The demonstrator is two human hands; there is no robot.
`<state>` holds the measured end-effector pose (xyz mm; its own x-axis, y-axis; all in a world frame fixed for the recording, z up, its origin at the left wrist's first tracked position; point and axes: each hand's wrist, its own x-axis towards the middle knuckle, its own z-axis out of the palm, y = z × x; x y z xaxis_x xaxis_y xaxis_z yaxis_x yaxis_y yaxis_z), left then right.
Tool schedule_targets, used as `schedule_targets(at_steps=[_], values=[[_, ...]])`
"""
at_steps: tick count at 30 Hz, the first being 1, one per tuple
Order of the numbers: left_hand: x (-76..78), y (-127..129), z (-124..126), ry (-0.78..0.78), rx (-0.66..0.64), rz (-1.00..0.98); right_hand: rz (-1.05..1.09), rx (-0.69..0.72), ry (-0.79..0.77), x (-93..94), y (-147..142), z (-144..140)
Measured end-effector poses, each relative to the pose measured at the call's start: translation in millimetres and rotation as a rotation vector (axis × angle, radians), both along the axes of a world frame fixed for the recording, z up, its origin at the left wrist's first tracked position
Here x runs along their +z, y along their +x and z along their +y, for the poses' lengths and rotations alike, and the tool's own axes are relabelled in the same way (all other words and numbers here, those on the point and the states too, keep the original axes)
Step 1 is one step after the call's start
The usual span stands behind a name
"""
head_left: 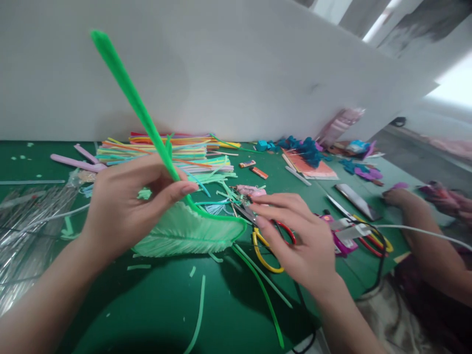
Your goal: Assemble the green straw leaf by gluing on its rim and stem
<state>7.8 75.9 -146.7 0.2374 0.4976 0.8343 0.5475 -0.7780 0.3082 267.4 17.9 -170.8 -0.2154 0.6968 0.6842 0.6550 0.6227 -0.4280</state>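
Note:
My left hand [129, 196] pinches a bright green pipe cleaner [136, 103] between thumb and fingers. One end sticks up to the upper left. Below the pinch, the stem curves along the upper edge of a pale green, feather-like leaf [184, 231] with combed fibres. The hand partly hides this leaf. To the right, my right hand [298, 236] has its thumb and fingertips close together at the pivot of scissors [266, 253] with red and yellow handles. The scissor blades point left, towards small items. Whether the scissors rest on the table is unclear.
Multicoloured pipe cleaners [158, 150] lie along the wall on the green table [155, 305]. Wires [33, 236] in clear plastic are at left. A glue gun [342, 236], a second pair of scissors [372, 241] and a phone [356, 200] lie right, near another person's arm [424, 231].

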Motion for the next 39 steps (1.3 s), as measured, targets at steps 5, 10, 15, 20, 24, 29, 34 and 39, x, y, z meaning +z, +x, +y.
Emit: schedule_targets(at_steps=[5,10,15,20,24,29,34,39], values=[[0.0,-1,0,0.018,-0.007,0.006,-0.155,0.036,0.123,-9.2,-20,-5],[-0.3,-2,0,0.0,-0.012,0.001,-0.177,0.019,0.143,-14.4,-23,-4],[-0.4,-1,-1,0.005,-0.017,0.006,-0.03,0.102,-0.032,-10.3,-30,-2],[-0.4,-1,-1,-0.006,-0.033,0.011,0.138,0.125,-0.293,-5.3,-37,6],[0.0,-2,-2,-0.006,-0.035,0.02,0.203,0.167,-0.438,-2.3,-39,13],[0.0,-2,-2,-0.015,-0.038,0.027,0.267,0.242,-0.502,-3.5,-39,17],[-0.9,-1,-1,-0.007,-0.05,0.022,0.302,0.267,-0.538,-6.7,-39,18],[-1.0,0,0,0.008,-0.042,0.023,0.309,0.27,-0.521,-4.5,-39,19]])
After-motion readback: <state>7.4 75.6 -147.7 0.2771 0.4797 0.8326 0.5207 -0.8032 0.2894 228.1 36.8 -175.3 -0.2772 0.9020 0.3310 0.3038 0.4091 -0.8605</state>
